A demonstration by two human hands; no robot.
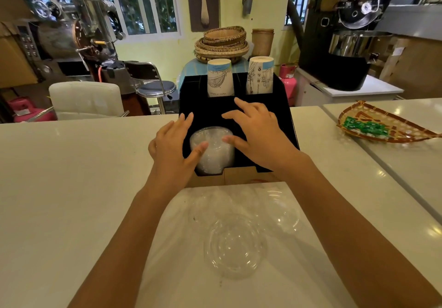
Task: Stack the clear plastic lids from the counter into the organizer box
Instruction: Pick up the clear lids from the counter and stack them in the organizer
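A black organizer box stands on the white counter straight ahead. In its front left slot sits a stack of clear plastic lids. My left hand is at the stack's left side with its thumb on the lids. My right hand is at the right side, thumb touching the top of the stack, fingers spread over the box. Loose clear lids lie on the counter nearer to me: one in front, another to the right, and a faint one at the left.
Two stacks of paper cups stand in the box's rear slots. A woven tray with green packets lies on the counter at right. Chairs, baskets and coffee machines stand beyond the counter.
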